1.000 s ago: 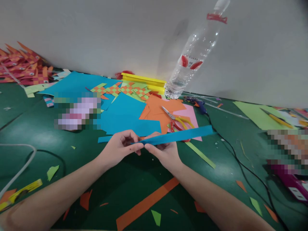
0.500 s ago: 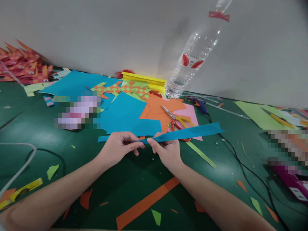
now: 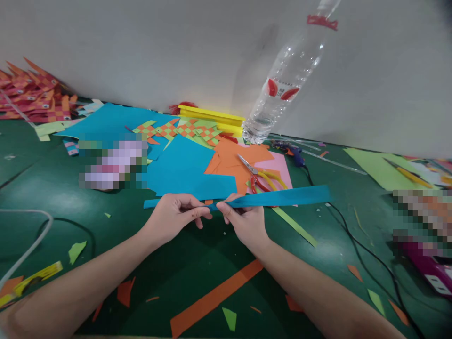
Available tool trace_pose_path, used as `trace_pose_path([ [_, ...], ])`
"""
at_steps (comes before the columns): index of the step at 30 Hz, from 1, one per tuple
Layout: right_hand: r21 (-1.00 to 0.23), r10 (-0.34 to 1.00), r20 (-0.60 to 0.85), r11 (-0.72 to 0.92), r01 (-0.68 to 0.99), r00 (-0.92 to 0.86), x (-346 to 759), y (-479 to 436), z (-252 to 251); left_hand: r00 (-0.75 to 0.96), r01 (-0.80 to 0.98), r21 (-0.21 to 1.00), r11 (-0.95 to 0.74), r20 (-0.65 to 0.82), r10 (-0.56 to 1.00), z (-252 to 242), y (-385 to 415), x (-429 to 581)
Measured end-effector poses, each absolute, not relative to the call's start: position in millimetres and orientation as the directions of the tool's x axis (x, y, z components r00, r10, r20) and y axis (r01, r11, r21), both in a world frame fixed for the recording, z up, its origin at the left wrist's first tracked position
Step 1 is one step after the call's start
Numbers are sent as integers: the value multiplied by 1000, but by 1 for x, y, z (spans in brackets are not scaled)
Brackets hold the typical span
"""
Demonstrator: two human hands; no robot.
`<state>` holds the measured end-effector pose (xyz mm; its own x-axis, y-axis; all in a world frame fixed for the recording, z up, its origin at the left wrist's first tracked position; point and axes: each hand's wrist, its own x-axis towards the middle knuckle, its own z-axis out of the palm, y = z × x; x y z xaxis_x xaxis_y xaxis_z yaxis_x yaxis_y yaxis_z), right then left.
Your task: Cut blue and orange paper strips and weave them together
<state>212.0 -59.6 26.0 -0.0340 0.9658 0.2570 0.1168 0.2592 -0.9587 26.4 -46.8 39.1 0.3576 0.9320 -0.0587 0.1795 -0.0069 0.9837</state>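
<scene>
A long blue paper strip runs between my two hands, narrow where they meet and wider toward its right end. My left hand is closed on it, thumb against fingers, with a short end showing to the left. Right beside it, my right hand pinches the strip with the thumb on top; its long end sticks out over the scissors. The scissors, with red and yellow handles, lie on orange paper. Blue paper sheets spread out beyond my hands. An orange paper strip lies nearer me.
A plastic bottle leans against the wall. Behind the sheets lie woven paper fish; red and orange ones are piled at far left. A blue glue gun trails a black cable to the right. A yellow cutter rests at left.
The strip's long right end has swung slightly downward and lies flatter. Both hands stay almost in the same place.
</scene>
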Motion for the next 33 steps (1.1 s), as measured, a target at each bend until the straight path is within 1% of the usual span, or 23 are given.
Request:
trace_pose_path([
  [8,-960,961,258,267,88,-97,214,-59,24,378,142,990,-19,-37,925,37,-47,25],
  [14,-973,966,213,223,59,-149,215,-59,22,379,144,990,-2,-53,924,37,-47,25],
  [18,-975,962,198,213,63,-186,215,-59,20,425,169,985,-20,-54,904,37,-48,27],
  [27,-963,950,220,248,105,-223,214,-59,25,408,234,970,-68,-35,912,35,-45,23],
  [33,-964,950,213,242,111,-228,215,-59,22,400,156,988,-8,-56,915,31,-47,24],
])
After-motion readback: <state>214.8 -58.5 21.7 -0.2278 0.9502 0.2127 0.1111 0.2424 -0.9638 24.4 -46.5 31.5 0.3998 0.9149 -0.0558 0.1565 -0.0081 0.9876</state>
